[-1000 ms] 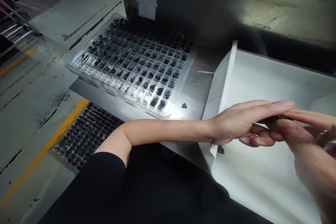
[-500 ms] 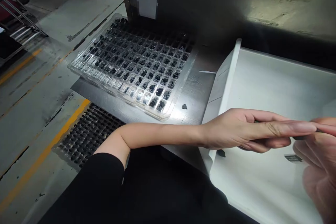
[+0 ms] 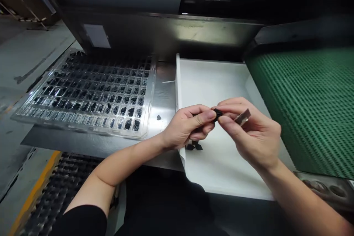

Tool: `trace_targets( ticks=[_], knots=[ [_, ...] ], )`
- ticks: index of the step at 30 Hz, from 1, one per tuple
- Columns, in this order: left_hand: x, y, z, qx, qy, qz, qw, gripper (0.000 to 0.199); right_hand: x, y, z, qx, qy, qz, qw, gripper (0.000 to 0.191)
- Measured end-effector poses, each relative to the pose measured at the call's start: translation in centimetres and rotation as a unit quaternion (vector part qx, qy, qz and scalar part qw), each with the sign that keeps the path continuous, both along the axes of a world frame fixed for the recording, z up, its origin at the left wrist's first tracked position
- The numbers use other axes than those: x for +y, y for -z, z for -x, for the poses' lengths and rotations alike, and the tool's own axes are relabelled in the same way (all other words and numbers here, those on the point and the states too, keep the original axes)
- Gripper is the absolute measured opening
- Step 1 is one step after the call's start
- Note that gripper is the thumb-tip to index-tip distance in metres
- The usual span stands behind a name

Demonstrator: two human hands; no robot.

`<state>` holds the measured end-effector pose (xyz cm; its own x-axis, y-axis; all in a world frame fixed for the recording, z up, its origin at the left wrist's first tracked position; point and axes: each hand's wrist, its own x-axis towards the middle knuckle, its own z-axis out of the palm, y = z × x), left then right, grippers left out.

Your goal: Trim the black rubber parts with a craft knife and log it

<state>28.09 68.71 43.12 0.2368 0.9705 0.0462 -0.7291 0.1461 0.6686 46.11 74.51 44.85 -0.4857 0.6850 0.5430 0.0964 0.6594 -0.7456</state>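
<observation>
Over the white bin, my left hand [image 3: 195, 123] is closed, pinching a small black molded part [image 3: 217, 114] between thumb and forefinger. My right hand [image 3: 253, 132] meets it from the other side, its thumb and fingertips at the same part. Out of the right hand's grip sticks a small flat blade-like piece [image 3: 243, 117], greyish brown; the fingers hide its other end. Below my left hand, a few small black pieces [image 3: 198, 147] lie in the white bin [image 3: 229, 173]. The fingers partly cover the black part.
A clear compartment tray [image 3: 151, 112] of black parts rests left on the metal bench [image 3: 166, 97]. One loose black piece [image 3: 158, 117] and a thin white stick [image 3: 168, 81] lie between tray and bin. A green textured belt [image 3: 309, 107] runs right; another filled tray [image 3: 61, 191] sits lower left.
The view has swung right, bringing the green belt and my whole right hand into sight. Both hands remain together at the black part, now seen more clearly.
</observation>
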Motion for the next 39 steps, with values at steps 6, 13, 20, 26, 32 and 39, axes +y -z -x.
trace_targets(
  ticks=[6, 13, 20, 26, 32, 39],
  knots=[
    [-0.1, 0.7, -0.1, 0.035, -0.019, -0.012, 0.999, 0.054, -0.2, -0.5, 0.2, 0.023, -0.030, 0.013, 0.999, 0.018],
    [0.6, -0.2, -0.1, 0.074, -0.016, 0.008, 0.997, 0.057, 0.6, -0.5, 0.1, 0.025, 0.001, 0.004, 1.000, 0.017],
    [2.0, -0.6, 1.4, 0.143, -0.003, -0.030, 0.989, 0.054, 1.2, -0.3, 0.0, 0.049, -0.020, 0.028, 0.998, 0.022],
    [1.6, -0.2, 1.8, 0.147, -0.008, -0.047, 0.988, 0.053, 0.5, -0.5, -0.1, 0.053, -0.058, 0.039, 0.996, 0.023],
    [1.4, 0.3, 2.0, 0.114, -0.032, -0.047, 0.992, 0.053, 0.4, -0.7, -0.1, 0.023, -0.058, -0.011, 0.998, 0.024],
    [1.1, 0.7, 1.7, 0.087, -0.057, -0.061, 0.993, 0.048, 0.6, -0.2, -0.4, -0.019, -0.010, -0.138, 0.990, 0.040]
  ],
)
